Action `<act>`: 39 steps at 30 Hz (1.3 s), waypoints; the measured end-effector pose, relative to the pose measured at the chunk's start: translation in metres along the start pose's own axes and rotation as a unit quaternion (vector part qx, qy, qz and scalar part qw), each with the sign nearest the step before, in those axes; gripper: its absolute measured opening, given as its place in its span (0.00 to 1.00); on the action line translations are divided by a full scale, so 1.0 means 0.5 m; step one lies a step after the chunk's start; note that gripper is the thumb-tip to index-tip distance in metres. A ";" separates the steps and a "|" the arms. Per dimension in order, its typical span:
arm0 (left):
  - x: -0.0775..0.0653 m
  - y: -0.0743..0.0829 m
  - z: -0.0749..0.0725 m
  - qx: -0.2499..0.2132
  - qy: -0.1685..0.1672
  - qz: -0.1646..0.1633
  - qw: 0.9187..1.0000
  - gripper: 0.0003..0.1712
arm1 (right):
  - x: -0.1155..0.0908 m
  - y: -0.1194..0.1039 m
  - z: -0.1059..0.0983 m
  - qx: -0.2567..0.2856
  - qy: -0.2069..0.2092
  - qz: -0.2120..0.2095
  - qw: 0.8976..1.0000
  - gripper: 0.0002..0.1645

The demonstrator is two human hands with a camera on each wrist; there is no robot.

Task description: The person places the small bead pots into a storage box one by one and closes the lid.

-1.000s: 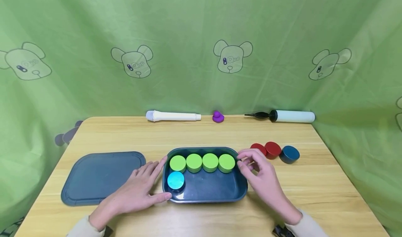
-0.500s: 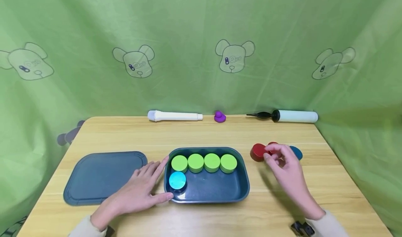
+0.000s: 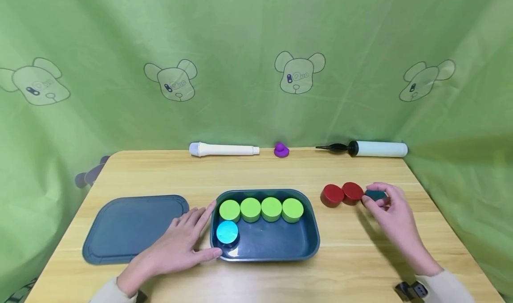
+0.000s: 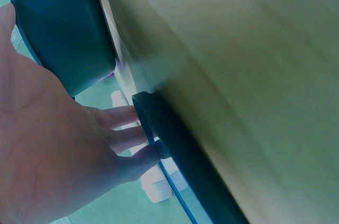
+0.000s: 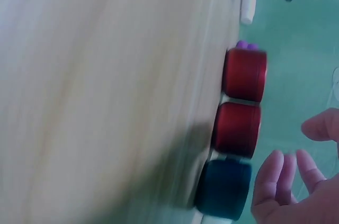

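Right hand (image 3: pixel 394 214) held over dark blue block (image 5: pixel 223 189), thumb and fingers apart, nothing pinched. Block placed on bench (image 3: pixel 256 169), just beside red block (image 3: pixel 352 193). Left hand (image 3: pixel 180 243) spread, tray (image 3: pixel 276 240) touched at edge. Probably, block best gripped by sides, neighbour undisturbed.

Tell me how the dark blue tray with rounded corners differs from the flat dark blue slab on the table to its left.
Depth: the dark blue rounded tray has raised walls, while the flat dark blue slab is shallow. Contents: the tray holds four green cylinders and one blue-topped cylinder; no cylinder shows on the slab. Both are rounded rectangles lying on the wooden table.
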State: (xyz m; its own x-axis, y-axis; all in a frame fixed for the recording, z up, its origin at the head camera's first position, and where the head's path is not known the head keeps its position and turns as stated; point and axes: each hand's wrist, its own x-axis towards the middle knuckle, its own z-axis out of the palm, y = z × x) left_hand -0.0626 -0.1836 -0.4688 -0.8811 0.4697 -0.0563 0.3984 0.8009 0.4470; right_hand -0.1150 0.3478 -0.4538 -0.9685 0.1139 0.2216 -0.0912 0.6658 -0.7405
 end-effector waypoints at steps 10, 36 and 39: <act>0.006 0.001 -0.009 0.009 -0.006 0.004 1.000 0.62 | 0.014 0.057 -0.024 0.004 -0.020 0.044 0.999 0.29; 0.002 -0.001 -0.006 0.006 -0.003 -0.001 1.000 0.62 | 0.040 0.100 -0.049 -0.014 -0.095 0.092 0.991 0.31; 0.000 -0.002 -0.004 0.005 -0.002 -0.001 1.000 0.61 | 0.036 0.101 -0.050 0.000 -0.091 0.101 0.991 0.32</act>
State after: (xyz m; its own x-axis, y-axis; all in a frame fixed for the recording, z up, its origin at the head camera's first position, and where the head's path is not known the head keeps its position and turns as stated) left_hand -0.0635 -0.1852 -0.4676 -0.8809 0.4694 -0.0606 0.3992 0.8058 0.4374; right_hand -0.1313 0.4020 -0.4711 -0.9927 0.1094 -0.0500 0.1090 0.6423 -0.7587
